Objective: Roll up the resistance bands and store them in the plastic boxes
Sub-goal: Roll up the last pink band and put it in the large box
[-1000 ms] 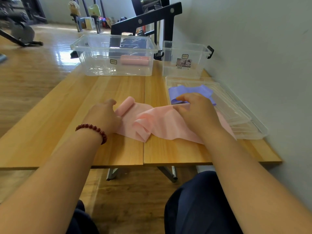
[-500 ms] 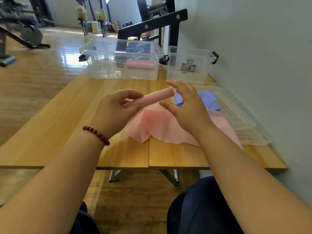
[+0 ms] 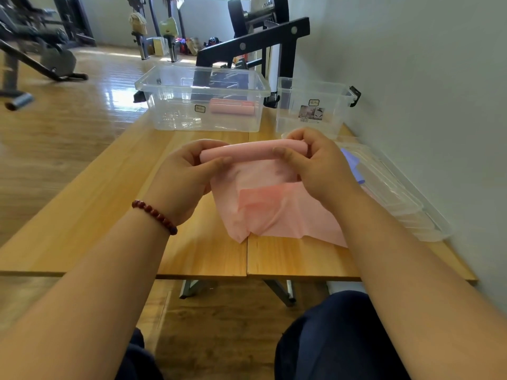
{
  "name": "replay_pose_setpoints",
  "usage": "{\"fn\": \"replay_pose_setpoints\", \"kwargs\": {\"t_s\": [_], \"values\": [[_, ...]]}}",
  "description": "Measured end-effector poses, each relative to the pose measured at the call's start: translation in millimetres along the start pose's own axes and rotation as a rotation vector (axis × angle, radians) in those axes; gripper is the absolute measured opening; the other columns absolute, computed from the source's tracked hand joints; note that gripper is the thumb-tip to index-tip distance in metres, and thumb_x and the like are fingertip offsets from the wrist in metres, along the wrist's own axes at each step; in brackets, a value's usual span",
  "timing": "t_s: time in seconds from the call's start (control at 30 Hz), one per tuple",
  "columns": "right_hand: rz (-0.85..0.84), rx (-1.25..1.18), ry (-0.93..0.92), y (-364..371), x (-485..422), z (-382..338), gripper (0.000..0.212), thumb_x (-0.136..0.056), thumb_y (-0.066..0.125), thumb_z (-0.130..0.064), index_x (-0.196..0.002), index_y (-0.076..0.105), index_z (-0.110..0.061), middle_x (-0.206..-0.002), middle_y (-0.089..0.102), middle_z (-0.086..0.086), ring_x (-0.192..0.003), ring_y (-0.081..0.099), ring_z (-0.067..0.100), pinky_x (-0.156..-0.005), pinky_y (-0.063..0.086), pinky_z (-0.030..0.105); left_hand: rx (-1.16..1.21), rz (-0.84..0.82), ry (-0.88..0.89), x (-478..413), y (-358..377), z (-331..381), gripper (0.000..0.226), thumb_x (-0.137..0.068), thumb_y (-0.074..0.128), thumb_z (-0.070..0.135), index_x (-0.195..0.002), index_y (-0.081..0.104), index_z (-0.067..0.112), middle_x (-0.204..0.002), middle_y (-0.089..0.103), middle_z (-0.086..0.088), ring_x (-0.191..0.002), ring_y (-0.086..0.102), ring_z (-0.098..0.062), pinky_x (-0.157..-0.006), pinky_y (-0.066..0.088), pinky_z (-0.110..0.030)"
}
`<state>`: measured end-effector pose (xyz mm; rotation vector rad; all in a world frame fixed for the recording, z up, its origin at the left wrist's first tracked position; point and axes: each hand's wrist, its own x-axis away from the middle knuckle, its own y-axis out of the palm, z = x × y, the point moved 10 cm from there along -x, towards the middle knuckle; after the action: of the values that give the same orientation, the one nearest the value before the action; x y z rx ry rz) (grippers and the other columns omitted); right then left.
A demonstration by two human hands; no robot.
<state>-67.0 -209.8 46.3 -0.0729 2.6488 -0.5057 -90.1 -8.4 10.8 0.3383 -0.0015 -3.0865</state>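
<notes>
Head view, items placed relative to the large plastic box (image 3: 175, 113), which stands at the far side of the wooden table (image 3: 109, 201). Item one: pink resistance band (image 3: 252, 152), partly rolled, held in the air on the near side of the box. Its loose remainder hangs from the roll and lies crumpled on the tabletop closer to me. My left hand (image 3: 183, 182) grips the roll's left end, fingers and thumb curled round it; a red bead bracelet (image 3: 155, 216) sits on that wrist. My right hand (image 3: 321, 171) grips the right end the same way. Item two: a finished pink roll (image 3: 231, 106), lying inside the box at its right end. Item three: small plastic box (image 3: 290, 116), just right of the large one. Item four: purple band (image 3: 352, 164), nearer and to the right, resting on stacked clear lids (image 3: 397, 198) and partly hidden by my right hand.
</notes>
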Motion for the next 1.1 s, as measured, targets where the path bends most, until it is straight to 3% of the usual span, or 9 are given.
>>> {"fn": "replay_pose_setpoints", "kwargs": {"t_s": [0.13,0.3,0.37,0.4,0.5,0.7,0.8,0.93,1.1], "values": [[0.026,-0.049,-0.011,-8,1,-2,0.013,-0.090,0.070,-0.022,-0.085,0.062,-0.030,-0.082,0.060,-0.008,-0.069,0.057,0.002,-0.058,0.050,0.022,0.031,0.022,-0.012,-2,2,-1,0.019,-0.089,0.066,0.010,-0.103,0.063,0.023,-0.105,0.064,-0.006,-0.093,0.064,-0.019,-0.076,0.057,-0.033],[-0.022,-0.238,0.060,-5,4,4,0.020,-0.089,0.069,-0.009,-0.092,0.071,-0.028,-0.081,0.065,-0.016,-0.074,0.059,0.000,-0.061,0.047,0.016,0.055,0.003,0.001,-2,7,1,0.021,-0.091,0.063,0.005,-0.100,0.067,0.023,-0.100,0.068,-0.003,-0.093,0.064,-0.017,-0.077,0.054,-0.029],[-0.032,-0.288,0.081,-5,4,6,0.025,-0.088,0.068,-0.002,-0.092,0.072,-0.026,-0.078,0.067,-0.018,-0.076,0.061,0.000,-0.068,0.053,0.020,0.090,-0.004,-0.025,-2,10,-3,0.018,-0.091,0.064,0.010,-0.103,0.067,0.023,-0.104,0.068,-0.005,-0.096,0.067,-0.018,-0.080,0.055,-0.030],[-0.032,-0.308,0.088,-6,4,9,0.028,-0.088,0.067,0.001,-0.092,0.073,-0.026,-0.081,0.069,-0.016,-0.083,0.063,0.003,-0.078,0.057,0.026,0.118,-0.009,-0.049,-2,12,-5,0.017,-0.091,0.065,0.014,-0.106,0.067,0.023,-0.107,0.067,-0.005,-0.097,0.068,-0.017,-0.080,0.055,-0.029],[-0.013,-0.324,0.098,-10,6,14,0.037,-0.085,0.065,0.008,-0.086,0.075,-0.027,-0.086,0.072,-0.012,-0.094,0.065,0.013,-0.095,0.055,0.040,0.107,0.026,-0.076,-2,14,-13,0.017,-0.090,0.066,0.019,-0.107,0.067,0.023,-0.110,0.067,-0.005,-0.101,0.068,-0.019,-0.082,0.056,-0.030],[-0.071,-0.279,0.132,-7,11,24,0.042,-0.084,0.070,0.002,-0.106,0.064,-0.034,-0.100,0.066,0.000,-0.096,0.065,0.017,-0.087,0.056,0.034,0.139,0.044,-0.047,-1,16,-11,0.020,-0.091,0.064,0.005,-0.102,0.065,0.022,-0.105,0.067,-0.003,-0.096,0.064,-0.016,-0.074,0.054,-0.028],[-0.047,-0.243,0.121,-12,10,22,0.030,-0.084,0.073,-0.004,-0.099,0.068,-0.029,-0.095,0.070,-0.006,-0.093,0.067,0.013,-0.082,0.054,0.031,0.151,0.028,-0.025,-1,17,-5,0.022,-0.092,0.061,0.004,-0.102,0.065,0.024,-0.110,0.069,-0.001,-0.098,0.065,-0.015,-0.070,0.054,-0.026],[-0.012,-0.244,0.102,-16,4,15,0.022,-0.086,0.072,-0.007,-0.088,0.065,-0.028,-0.084,0.067,-0.006,-0.085,0.063,0.015,-0.080,0.054,0.039,0.110,0.062,0.024,-2,14,2,0.023,-0.091,0.064,0.006,-0.103,0.065,0.025,-0.113,0.069,-0.003,-0.100,0.066,-0.017,-0.075,0.054,-0.028],[0.011,-0.275,0.092,-19,1,12,0.015,-0.088,0.071,-0.011,-0.093,0.062,-0.022,-0.086,0.062,-0.005,-0.074,0.062,0.003,-0.062,0.055,0.023,0.099,0.088,0.005,-6,15,-1,0.021,-0.087,0.069,0.012,-0.103,0.066,0.025,-0.104,0.070,-0.002,-0.097,0.066,-0.017,-0.085,0.055,-0.034]]}}
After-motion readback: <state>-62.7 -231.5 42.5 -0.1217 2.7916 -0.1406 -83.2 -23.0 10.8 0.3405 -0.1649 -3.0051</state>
